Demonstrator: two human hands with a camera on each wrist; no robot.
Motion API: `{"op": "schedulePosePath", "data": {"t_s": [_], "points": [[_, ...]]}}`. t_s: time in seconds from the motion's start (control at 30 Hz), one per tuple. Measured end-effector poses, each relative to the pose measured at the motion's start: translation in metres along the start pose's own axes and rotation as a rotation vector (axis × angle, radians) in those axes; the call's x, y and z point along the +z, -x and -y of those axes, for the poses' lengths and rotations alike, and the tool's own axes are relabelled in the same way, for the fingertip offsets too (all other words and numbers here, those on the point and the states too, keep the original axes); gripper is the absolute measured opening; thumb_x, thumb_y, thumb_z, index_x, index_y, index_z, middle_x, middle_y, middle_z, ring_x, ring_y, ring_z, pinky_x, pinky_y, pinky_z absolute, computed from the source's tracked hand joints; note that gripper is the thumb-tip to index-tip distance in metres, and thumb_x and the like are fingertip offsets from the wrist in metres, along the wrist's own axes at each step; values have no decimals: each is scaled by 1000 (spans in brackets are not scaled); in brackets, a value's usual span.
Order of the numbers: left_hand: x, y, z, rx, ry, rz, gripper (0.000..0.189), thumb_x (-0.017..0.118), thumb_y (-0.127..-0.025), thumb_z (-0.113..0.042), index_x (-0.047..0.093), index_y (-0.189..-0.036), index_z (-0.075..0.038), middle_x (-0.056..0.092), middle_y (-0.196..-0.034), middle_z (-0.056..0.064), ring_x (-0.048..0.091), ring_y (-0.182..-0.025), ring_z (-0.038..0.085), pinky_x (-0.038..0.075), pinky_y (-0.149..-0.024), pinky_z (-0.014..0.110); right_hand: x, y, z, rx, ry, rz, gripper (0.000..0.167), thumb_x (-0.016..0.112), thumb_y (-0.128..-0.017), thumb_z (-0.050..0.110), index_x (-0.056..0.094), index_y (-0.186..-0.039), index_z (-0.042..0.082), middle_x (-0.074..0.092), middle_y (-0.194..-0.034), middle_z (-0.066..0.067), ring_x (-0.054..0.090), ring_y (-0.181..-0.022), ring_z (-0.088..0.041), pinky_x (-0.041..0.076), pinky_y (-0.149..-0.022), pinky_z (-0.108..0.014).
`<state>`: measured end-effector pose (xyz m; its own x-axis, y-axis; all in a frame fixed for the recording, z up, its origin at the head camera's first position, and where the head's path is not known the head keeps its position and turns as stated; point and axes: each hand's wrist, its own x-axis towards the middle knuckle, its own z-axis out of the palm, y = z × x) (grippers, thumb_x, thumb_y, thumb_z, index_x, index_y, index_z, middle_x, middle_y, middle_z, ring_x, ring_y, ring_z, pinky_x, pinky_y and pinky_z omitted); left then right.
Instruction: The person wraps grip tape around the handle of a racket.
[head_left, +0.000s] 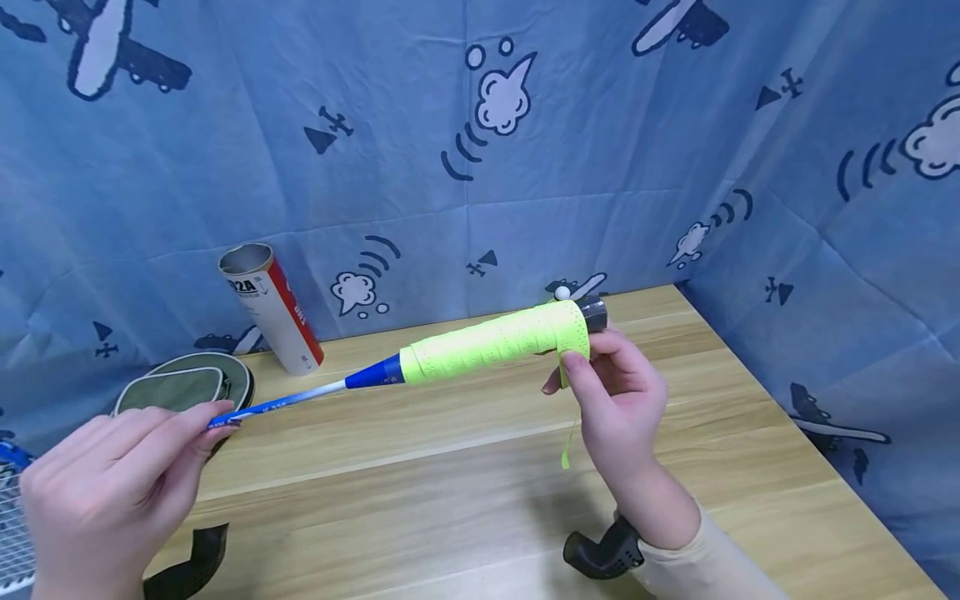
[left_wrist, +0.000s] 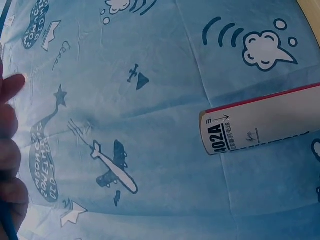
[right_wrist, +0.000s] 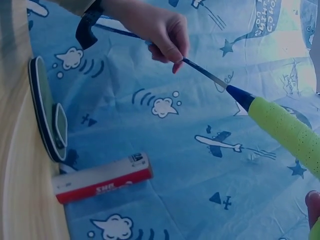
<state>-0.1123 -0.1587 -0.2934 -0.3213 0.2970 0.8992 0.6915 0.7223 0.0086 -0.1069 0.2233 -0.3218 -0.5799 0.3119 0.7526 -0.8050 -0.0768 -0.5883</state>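
A badminton racket (head_left: 318, 392) is held above the table, its handle toward the right. My left hand (head_left: 112, 475) pinches the blue-and-white shaft; the right wrist view also shows this hand. Neon yellow overgrip tape (head_left: 487, 342) covers the handle in overlapping turns up to the blue cone. At the far end, the black butt (head_left: 594, 314) sticks out bare. My right hand (head_left: 622, 400) pinches a loose length of the tape just below the butt, thumb in front. From there a thin yellow strip (head_left: 566, 457) dangles. The strung head (head_left: 15, 525) shows partly behind the left hand.
A white-and-red shuttlecock tube (head_left: 277, 312), open at its top, stands tilted at the table's back edge. Left of it lies a green zipped case (head_left: 176, 385). Blue printed cloth (head_left: 420, 108) hangs behind the wooden table (head_left: 390, 500) and along its right side.
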Motion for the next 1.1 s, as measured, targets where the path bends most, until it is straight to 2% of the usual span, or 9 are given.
{"op": "schedulePosePath", "data": {"t_s": [0.2,0.3,0.43,0.5,0.63,0.73,0.9,0.97,1.1], "points": [[5,-3,-6,-17,-53,-49,52,55,-107,-37,79,-87,5,66,-65,16,48,-52,30,34,-58,30,0,0,0,16,14,11,19,71,-94,-4,59,-89,-18,69,-98,-12,71,-79,-18,58,-56,-27],[7,-4,-6,9,-15,-65,54,56,-106,-38,77,-82,6,62,-61,13,44,-48,25,33,-52,26,0,0,-1,26,33,-16,27,74,-93,-1,56,-86,-19,68,-97,-8,67,-72,-16,58,-56,-26],[8,-6,-4,45,38,-103,57,61,-102,-44,74,-73,4,51,-53,4,32,-44,12,22,-43,19,-1,0,-2,39,38,-20,36,78,-91,7,54,-84,-18,70,-94,-6,67,-69,-15,57,-58,-25],[8,-6,-2,49,45,-107,58,62,-102,-45,74,-71,3,49,-51,3,29,-44,9,18,-43,18,-2,0,-3,53,34,-4,38,79,-91,10,52,-83,-17,71,-92,-6,69,-70,-15,57,-59,-24],[7,-4,1,51,53,-87,59,62,-102,-46,75,-73,3,55,-52,6,31,-42,11,20,-44,16,-2,0,-4,54,19,38,33,77,-92,7,55,-86,-17,72,-88,-5,70,-70,-15,56,-60,-23],[5,-1,3,33,27,-59,60,61,-103,-48,76,-75,3,61,-56,9,35,-42,15,23,-45,18,-2,-1,-5,24,-1,79,20,72,-94,-2,60,-92,-17,73,-88,-5,70,-71,-16,57,-62,-24],[3,-3,0,-33,-41,3,62,57,-104,-50,77,-79,3,64,-62,13,43,-49,24,27,-56,17,-3,-2,-4,40,58,109,23,69,-97,1,59,-92,-19,73,-86,-5,71,-72,-16,60,-65,-26],[4,-3,-1,-52,-60,-1,62,57,-104,-50,77,-79,3,65,-64,15,46,-53,28,29,-60,21,-3,-2,-4,56,75,110,29,70,-97,5,58,-88,-19,74,-84,-4,71,-72,-16,60,-66,-27],[9,1,2,-56,-76,-57,61,58,-104,-49,76,-77,3,64,-63,14,48,-55,31,29,-60,30,-3,-3,-6,44,11,127,27,71,-96,4,61,-84,-18,75,-84,-8,73,-73,-18,61,-69,-28]]}}
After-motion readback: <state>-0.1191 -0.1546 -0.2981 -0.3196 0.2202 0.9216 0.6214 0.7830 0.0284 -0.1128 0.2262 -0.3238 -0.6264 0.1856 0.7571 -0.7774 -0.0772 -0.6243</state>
